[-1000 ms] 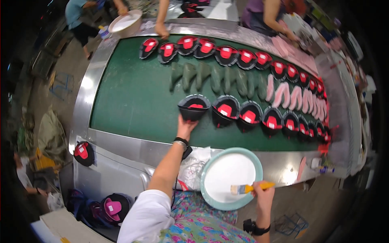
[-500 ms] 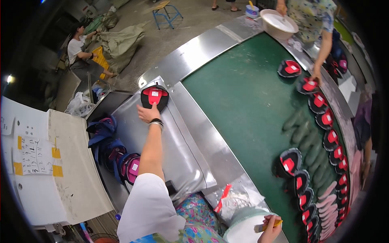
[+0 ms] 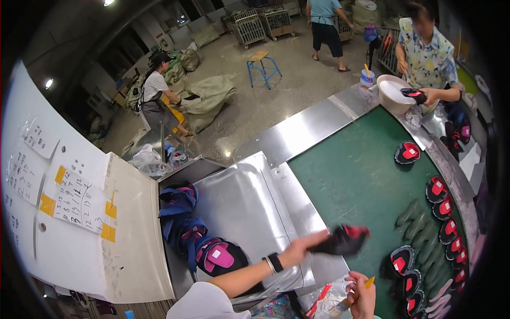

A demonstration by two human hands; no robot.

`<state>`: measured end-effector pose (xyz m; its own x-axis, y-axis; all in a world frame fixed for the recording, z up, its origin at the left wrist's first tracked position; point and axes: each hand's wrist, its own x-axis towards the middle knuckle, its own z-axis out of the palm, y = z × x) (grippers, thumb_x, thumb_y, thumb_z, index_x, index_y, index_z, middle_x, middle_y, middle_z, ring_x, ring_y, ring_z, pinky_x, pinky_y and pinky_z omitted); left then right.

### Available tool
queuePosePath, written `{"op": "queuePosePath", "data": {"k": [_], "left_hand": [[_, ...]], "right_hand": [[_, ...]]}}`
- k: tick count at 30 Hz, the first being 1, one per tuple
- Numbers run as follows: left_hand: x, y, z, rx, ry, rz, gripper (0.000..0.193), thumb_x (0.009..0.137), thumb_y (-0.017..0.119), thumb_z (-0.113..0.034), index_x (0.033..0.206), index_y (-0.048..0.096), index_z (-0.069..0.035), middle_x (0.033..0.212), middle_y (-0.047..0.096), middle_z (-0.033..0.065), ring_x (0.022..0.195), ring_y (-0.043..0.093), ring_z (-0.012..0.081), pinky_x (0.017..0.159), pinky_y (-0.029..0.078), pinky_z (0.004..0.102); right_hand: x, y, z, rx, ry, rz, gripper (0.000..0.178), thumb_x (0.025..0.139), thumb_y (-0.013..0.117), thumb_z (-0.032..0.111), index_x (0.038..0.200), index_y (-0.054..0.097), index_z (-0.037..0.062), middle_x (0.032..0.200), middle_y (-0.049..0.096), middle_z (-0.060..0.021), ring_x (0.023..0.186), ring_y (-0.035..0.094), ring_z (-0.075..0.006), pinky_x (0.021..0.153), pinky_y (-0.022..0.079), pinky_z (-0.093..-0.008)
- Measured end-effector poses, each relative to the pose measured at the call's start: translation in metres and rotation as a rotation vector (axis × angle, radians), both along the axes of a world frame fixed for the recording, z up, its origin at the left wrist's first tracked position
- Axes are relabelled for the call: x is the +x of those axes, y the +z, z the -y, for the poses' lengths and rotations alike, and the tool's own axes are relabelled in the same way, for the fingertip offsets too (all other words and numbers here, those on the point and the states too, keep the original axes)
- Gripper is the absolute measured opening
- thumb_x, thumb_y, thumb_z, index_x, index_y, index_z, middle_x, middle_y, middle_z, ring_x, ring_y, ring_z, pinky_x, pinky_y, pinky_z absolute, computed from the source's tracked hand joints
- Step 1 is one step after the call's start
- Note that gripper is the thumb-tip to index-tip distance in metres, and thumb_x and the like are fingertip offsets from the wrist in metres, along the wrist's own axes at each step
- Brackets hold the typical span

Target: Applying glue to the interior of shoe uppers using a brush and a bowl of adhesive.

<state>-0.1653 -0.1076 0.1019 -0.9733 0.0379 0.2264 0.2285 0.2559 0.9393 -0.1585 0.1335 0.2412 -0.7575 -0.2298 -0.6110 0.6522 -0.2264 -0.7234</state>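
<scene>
My left hand (image 3: 300, 249) grips a black shoe upper with a red lining (image 3: 341, 240) and holds it in the air over the edge of the green conveyor belt (image 3: 350, 175). It is blurred by motion. My right hand (image 3: 362, 293) is at the bottom edge, closed around a yellow-handled brush (image 3: 367, 283) beside a crumpled plastic bag (image 3: 325, 303). Several black and red uppers (image 3: 402, 261) lie in a row on the belt to the right of both hands.
A metal chute (image 3: 241, 202) to the left holds blue and pink uppers (image 3: 215, 258). A white board with paper notes (image 3: 69, 202) stands at far left. Across the belt a person holds an upper over a white bowl (image 3: 392, 93). Green soles (image 3: 417, 223) lie on the belt.
My left hand has lifted the black and red upper off the metal chute and swung it right toward the belt. My head has turned further left and up; the right hand stays low.
</scene>
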Motion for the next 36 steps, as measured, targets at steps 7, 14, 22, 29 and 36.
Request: {"op": "queuePosePath", "data": {"k": [7,14,22,29,36], "left_hand": [[0.031,0.054,-0.053,-0.391,-0.318,-0.473,0.069,0.073,0.050,0.008,0.130,0.054,-0.030,0.147,0.036,0.0106,0.124,0.045,0.0373,0.103,0.042,0.0414],[0.083,0.136,-0.080,0.181,-0.414,0.494,0.085,0.072,0.051,0.004,0.149,0.022,-0.016,0.152,0.021,0.0181,0.129,0.042,0.0335,0.107,0.033,0.0398],[0.136,0.121,-0.125,0.115,-0.711,0.330,0.084,0.074,0.038,0.015,0.150,0.020,-0.017,0.141,0.042,0.0141,0.120,0.049,0.0173,0.099,0.039,0.0292],[0.213,0.143,-0.106,0.162,-0.991,0.826,0.069,0.082,0.070,-0.015,0.140,0.037,-0.001,0.136,0.049,0.0094,0.120,0.048,0.0153,0.105,0.034,0.0312],[0.181,0.101,-0.076,-0.118,-1.160,1.161,0.054,0.086,0.053,0.000,0.138,0.037,0.002,0.146,0.032,0.0165,0.139,0.022,0.0276,0.114,0.012,0.0354]], "right_hand": [[0.047,-0.045,-0.075,-0.539,-0.154,-0.081,0.039,0.088,0.064,0.028,0.122,0.053,0.0133,0.111,0.064,-0.0034,0.071,0.057,-0.0123,0.044,0.037,-0.0180],[0.101,0.022,-0.069,0.312,0.262,-0.254,0.037,0.069,0.079,0.007,0.102,0.063,0.0002,0.087,0.065,-0.0028,0.069,0.059,-0.0089,0.057,0.048,-0.0225],[0.196,0.013,-0.117,0.574,0.103,-0.534,0.022,0.088,0.063,0.019,0.094,0.068,-0.0024,0.085,0.068,-0.0054,0.077,0.063,-0.0157,0.075,0.049,-0.0306],[0.252,-0.058,-0.205,0.916,-0.608,-0.410,0.029,0.091,0.061,0.029,0.089,0.066,0.0005,0.081,0.064,-0.0099,0.067,0.059,-0.0175,0.067,0.046,-0.0312],[0.296,-0.124,-0.212,1.047,-0.675,-0.251,0.019,0.076,0.073,0.016,0.088,0.070,0.0004,0.085,0.068,-0.0162,0.074,0.067,-0.0274,0.068,0.052,-0.0332]]}}
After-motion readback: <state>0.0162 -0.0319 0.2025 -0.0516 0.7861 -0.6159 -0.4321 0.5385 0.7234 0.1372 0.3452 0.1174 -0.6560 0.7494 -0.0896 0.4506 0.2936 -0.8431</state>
